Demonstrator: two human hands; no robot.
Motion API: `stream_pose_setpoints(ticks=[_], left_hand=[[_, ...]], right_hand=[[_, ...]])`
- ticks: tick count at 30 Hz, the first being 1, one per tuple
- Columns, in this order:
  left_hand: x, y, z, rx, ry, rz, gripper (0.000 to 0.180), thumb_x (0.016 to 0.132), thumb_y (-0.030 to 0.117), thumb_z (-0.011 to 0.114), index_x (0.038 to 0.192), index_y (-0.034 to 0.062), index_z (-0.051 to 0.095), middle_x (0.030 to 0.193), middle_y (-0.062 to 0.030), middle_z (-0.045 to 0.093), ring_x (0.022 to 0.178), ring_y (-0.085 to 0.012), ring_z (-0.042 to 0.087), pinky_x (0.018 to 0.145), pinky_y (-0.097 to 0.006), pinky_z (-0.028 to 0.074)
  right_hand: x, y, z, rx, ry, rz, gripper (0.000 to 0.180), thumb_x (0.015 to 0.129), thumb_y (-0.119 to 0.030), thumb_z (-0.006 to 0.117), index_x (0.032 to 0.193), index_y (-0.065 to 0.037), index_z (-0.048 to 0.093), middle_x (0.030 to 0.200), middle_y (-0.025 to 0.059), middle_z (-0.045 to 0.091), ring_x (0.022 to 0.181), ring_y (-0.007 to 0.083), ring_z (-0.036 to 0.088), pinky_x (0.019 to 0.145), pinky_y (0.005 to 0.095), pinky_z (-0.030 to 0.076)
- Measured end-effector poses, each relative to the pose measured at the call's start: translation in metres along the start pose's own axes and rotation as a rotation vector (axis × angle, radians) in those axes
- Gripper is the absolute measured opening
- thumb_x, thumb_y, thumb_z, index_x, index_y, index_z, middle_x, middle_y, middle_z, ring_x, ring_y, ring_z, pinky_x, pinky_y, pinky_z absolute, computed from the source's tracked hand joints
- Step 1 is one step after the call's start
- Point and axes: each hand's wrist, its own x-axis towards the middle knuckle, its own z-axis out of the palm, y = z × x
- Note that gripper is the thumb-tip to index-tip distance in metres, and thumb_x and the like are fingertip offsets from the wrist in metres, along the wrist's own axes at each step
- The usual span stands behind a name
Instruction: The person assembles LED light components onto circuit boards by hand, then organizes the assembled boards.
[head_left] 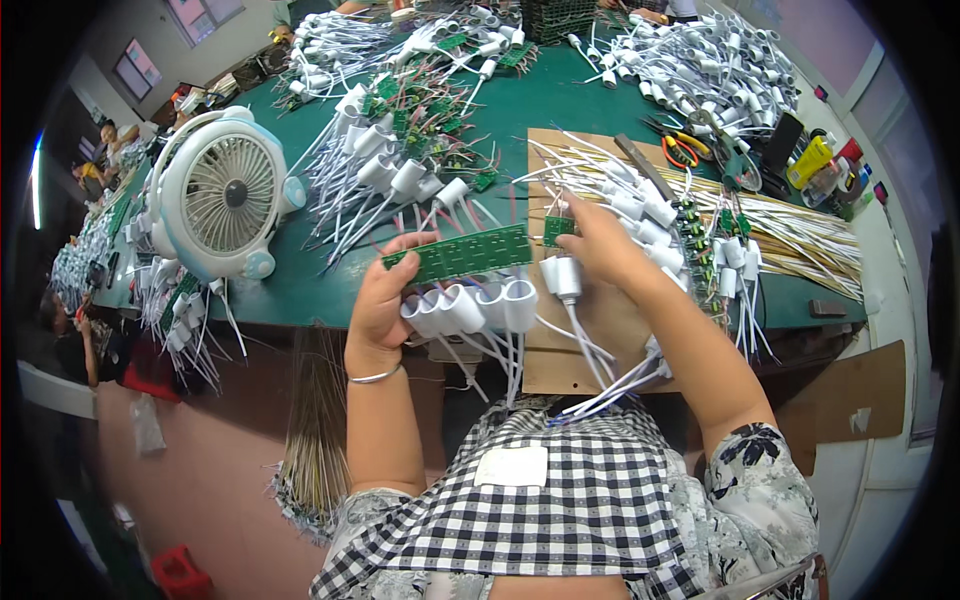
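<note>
My left hand (380, 300) is closed on the left end of a long green circuit board panel (465, 255), thumb on top. A row of white cylindrical sockets (460, 308) with white wires hangs just below the panel; where they join it is hidden. Just past the panel's right end, my right hand (610, 245) pinches a small green circuit board (556, 230). White sockets (568, 275) sit under that small board, their wires trailing down toward my lap. Both hands are raised over the near edge of the green table, the right one above a brown cardboard sheet (545, 350).
A white fan (235, 190) stands at left on the green table (530, 95). Piles of wired sockets (375, 165) lie beyond my hands. Orange-handled pliers (680, 150), bundled wires (800, 235) and a yellow bottle (810, 162) are at right. Other people sit far left.
</note>
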Motion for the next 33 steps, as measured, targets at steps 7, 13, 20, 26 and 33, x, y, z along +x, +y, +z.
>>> stream_pose_setpoints(ticks=[7, 13, 20, 26, 33], left_hand=[[-0.001, -0.002, 0.008, -0.018, -0.047, -0.039, 0.033, 0.088, 0.011, 0.055, 0.116, -0.0046, 0.046, 0.103, -0.0155, 0.060, 0.087, -0.0217, 0.063, 0.079, -0.035, 0.053], [0.006, -0.017, 0.028, 0.026, 0.023, -0.064, 0.035, 0.088, 0.008, 0.055, 0.120, -0.0047, 0.046, 0.107, -0.0161, 0.059, 0.088, -0.0210, 0.063, 0.079, -0.033, 0.053], [-0.007, -0.016, 0.011, -0.022, 0.086, -0.047, 0.034, 0.086, 0.007, 0.056, 0.118, -0.0040, 0.048, 0.107, -0.0163, 0.059, 0.090, -0.0220, 0.063, 0.080, -0.033, 0.052], [-0.010, -0.007, 0.010, -0.078, -0.019, -0.057, 0.036, 0.086, 0.008, 0.055, 0.119, -0.0043, 0.046, 0.107, -0.0174, 0.059, 0.092, -0.0249, 0.063, 0.082, -0.037, 0.052], [0.004, -0.033, 0.003, 0.123, 0.237, -0.065, 0.030, 0.089, 0.008, 0.051, 0.116, -0.0034, 0.048, 0.104, -0.0170, 0.060, 0.087, -0.0239, 0.063, 0.077, -0.036, 0.053]], right_hand=[[-0.023, -0.051, -0.010, 0.677, -0.178, -0.007, 0.037, 0.089, -0.023, 0.055, 0.118, 0.001, 0.053, 0.099, 0.0102, 0.062, 0.085, 0.0186, 0.059, 0.077, 0.0344, 0.048], [-0.002, -0.039, 0.016, -0.026, 0.067, -0.030, 0.027, 0.087, -0.020, 0.054, 0.098, 0.003, 0.059, 0.076, 0.0062, 0.061, 0.068, 0.0132, 0.055, 0.064, 0.0325, 0.045], [-0.003, -0.027, 0.003, 1.309, -0.189, 0.251, 0.028, 0.082, -0.016, 0.056, 0.105, -0.001, 0.054, 0.075, 0.0055, 0.056, 0.062, 0.0139, 0.052, 0.055, 0.0299, 0.041], [-0.021, -0.064, 0.006, 0.904, -0.406, 0.170, 0.031, 0.081, -0.021, 0.065, 0.107, -0.006, 0.057, 0.076, -0.0023, 0.053, 0.058, 0.0043, 0.047, 0.052, 0.0183, 0.037], [0.008, -0.043, 0.056, 0.219, -0.016, 0.154, 0.027, 0.081, -0.026, 0.062, 0.091, -0.001, 0.064, 0.075, 0.0180, 0.062, 0.068, 0.0347, 0.060, 0.064, 0.0409, 0.045]])
